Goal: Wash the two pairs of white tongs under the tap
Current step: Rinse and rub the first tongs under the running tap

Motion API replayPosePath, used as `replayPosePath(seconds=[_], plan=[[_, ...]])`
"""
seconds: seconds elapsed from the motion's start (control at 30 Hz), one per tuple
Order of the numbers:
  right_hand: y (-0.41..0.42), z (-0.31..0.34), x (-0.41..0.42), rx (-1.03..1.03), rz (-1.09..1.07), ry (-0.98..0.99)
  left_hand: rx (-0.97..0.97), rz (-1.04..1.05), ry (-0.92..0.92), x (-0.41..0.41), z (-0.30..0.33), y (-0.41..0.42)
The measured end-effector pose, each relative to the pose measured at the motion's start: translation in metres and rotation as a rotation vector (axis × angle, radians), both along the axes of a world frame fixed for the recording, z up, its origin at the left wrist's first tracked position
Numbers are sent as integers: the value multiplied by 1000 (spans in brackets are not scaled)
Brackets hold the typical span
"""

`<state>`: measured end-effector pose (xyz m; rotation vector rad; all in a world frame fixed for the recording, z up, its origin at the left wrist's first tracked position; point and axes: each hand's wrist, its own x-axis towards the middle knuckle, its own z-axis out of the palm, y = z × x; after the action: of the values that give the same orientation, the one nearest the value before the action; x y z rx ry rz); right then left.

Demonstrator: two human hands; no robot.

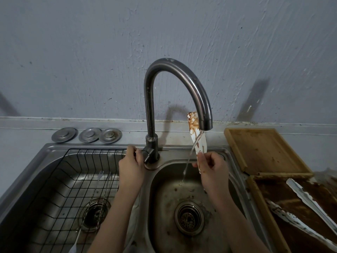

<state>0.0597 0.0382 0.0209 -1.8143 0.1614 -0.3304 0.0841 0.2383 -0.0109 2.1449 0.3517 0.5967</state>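
A curved steel tap rises between two sink basins, and a thin stream of water falls from its spout. My right hand is shut on a pair of white tongs smeared with brown sauce, held upright with the tips just under the spout, so the water runs down them. My left hand is closed around the tap handle at the tap's base. A second pair of white tongs, also stained, lies spread on a dirty wooden tray at the right.
The right basin has a round drain strainer. The left basin holds a black wire rack with forks in it. Three metal drain lids sit behind it. A wooden board lies right of the sink.
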Motion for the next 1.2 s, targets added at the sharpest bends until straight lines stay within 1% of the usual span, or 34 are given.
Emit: replayPosePath(seconds=[0.1, 0.17, 0.2, 0.27, 0.33, 0.37, 0.43, 0.47, 0.5, 0.57, 0.6, 0.67, 0.73, 0.8, 0.93, 0.97, 1.0, 1.1, 1.13, 1.2], plan=[[1, 0, 0, 13, 11, -11, -16, 5, 4, 0, -1, 0], [3, 0, 0, 57, 9, 3, -47, -6, 13, -2, 1, 0], [3, 0, 1, 109, 11, 33, -66, -15, 22, -5, 2, -2], [4, -4, 4, 325, 49, 142, -84, -30, 31, -14, 2, -10], [8, -8, 8, 545, 125, 263, -46, -34, -73, -30, 3, -26], [10, -11, 11, 565, 153, 296, -15, -53, -149, -37, 4, -37], [19, -17, 16, 549, 170, 320, 7, -141, -214, -46, 1, -54], [23, -18, 18, 536, 167, 317, -32, -218, -202, -48, -1, -62], [27, -20, 21, 512, 160, 303, -119, -304, -163, -49, -1, -68], [34, -22, 26, 434, 128, 261, -352, -432, -36, -49, -3, -76], [35, -23, 28, 384, 113, 235, -450, -449, 28, -47, -6, -77], [35, -26, 30, 248, 98, 180, -565, -427, 105, -43, -9, -76], [33, -29, 31, 151, 84, 143, -584, -415, 136, -40, -10, -74], [29, -32, 28, 156, 111, 130, -593, -423, 158, -39, -8, -73], [19, -39, 19, 213, 329, 172, -607, -407, 187, -40, -7, -71], [18, -40, 18, 196, 327, 173, -599, -396, 197, -40, -7, -71], [17, -40, 18, 182, 278, 168, -590, -395, 208, -40, -6, -72], [15, -38, 21, 260, 97, 163, -541, -389, 222, -42, -5, -77], [14, -37, 21, 282, 91, 177, -522, -383, 227, -43, -4, -78], [10, -37, 20, 278, 192, 203, -529, -374, 233, -45, -4, -78]])
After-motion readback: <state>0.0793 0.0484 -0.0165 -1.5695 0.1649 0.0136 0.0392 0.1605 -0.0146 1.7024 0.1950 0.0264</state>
